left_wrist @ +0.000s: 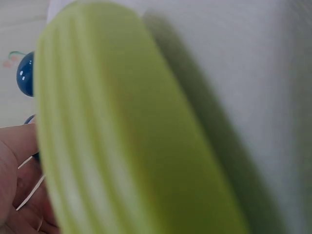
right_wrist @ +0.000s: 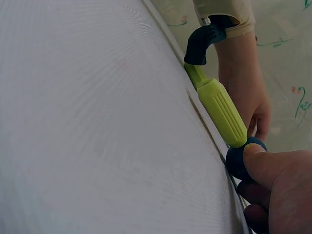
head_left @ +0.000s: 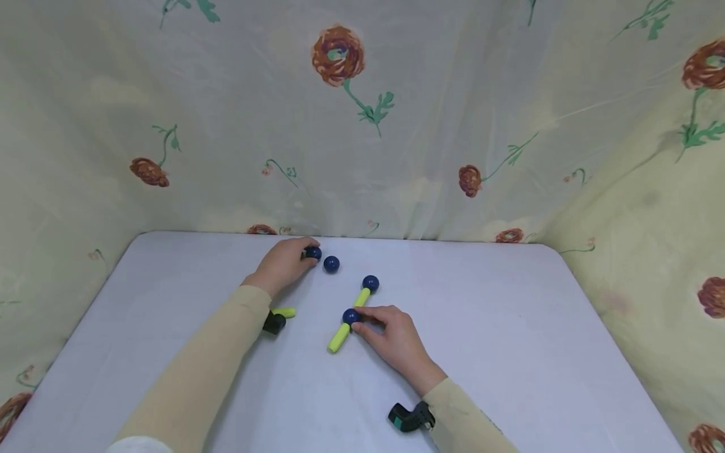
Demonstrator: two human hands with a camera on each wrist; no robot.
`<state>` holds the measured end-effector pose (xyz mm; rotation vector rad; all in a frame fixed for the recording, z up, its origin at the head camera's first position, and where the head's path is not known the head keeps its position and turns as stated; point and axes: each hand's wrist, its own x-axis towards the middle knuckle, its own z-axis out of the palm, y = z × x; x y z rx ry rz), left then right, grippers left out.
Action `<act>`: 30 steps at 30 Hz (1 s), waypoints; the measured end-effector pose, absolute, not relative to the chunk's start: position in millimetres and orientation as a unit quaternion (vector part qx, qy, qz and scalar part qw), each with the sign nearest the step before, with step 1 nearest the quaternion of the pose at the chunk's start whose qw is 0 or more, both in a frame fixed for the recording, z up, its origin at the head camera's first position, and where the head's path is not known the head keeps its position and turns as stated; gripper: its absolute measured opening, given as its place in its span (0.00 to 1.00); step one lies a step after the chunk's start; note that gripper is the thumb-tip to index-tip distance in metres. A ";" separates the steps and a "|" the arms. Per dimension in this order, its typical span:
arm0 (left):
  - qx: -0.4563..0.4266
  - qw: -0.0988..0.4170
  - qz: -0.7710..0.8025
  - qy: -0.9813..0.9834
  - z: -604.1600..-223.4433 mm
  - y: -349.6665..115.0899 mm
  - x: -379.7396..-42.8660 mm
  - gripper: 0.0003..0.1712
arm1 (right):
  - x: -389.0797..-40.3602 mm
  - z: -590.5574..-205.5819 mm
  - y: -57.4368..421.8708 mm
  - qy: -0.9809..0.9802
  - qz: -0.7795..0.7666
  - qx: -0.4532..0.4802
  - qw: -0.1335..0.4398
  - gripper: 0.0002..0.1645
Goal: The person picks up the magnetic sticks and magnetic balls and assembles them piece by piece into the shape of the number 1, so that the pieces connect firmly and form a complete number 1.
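Observation:
My right hand [head_left: 396, 340] pinches a dark blue ball [head_left: 351, 316] between thumb and fingers. A ribbed yellow-green rod [head_left: 338, 338] extends from that ball toward me. Another rod [head_left: 361, 297] runs from its far side to a second blue ball [head_left: 370, 283]. Farther back on the left, my left hand [head_left: 283, 267] holds a blue ball [head_left: 313, 253] with thumb and fingertips. One loose blue ball [head_left: 331, 264] lies just right of it. In the right wrist view, the thumb of my right hand [right_wrist: 292, 185] presses on the gripped ball [right_wrist: 238, 161].
A separate yellow-green rod [head_left: 284, 312] lies beside the left wrist camera [head_left: 274, 323], and a rod [left_wrist: 122, 122] fills much of the left wrist view. The white table [head_left: 510, 352] meets flowered curtains [head_left: 419, 126] at the back and sides.

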<state>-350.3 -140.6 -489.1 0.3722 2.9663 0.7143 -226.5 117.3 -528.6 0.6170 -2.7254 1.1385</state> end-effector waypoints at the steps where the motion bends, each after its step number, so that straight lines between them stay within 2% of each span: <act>1: 0.119 0.033 0.234 0.964 -489.4 -140.7 -350.6 0.24 | -226.8 -528.7 117.5 -0.902 0.377 0.204 0.062 0.18; 9: 0.100 0.028 0.250 0.963 -487.8 -144.4 -347.4 0.24 | -227.1 -529.1 117.7 -0.902 0.376 0.205 0.063 0.18; 15: 0.078 -0.008 0.319 0.945 -475.9 -152.1 -338.8 0.22 | -227.3 -529.5 117.9 -0.903 0.373 0.206 0.063 0.18; 23: 0.054 -0.040 0.379 0.923 -466.1 -167.1 -320.7 0.23 | -226.0 -528.0 116.7 -0.904 0.372 0.200 0.062 0.18; 30: 0.027 -0.039 0.398 0.916 -461.7 -175.8 -301.0 0.23 | -224.8 -526.2 115.6 -0.905 0.375 0.192 0.056 0.18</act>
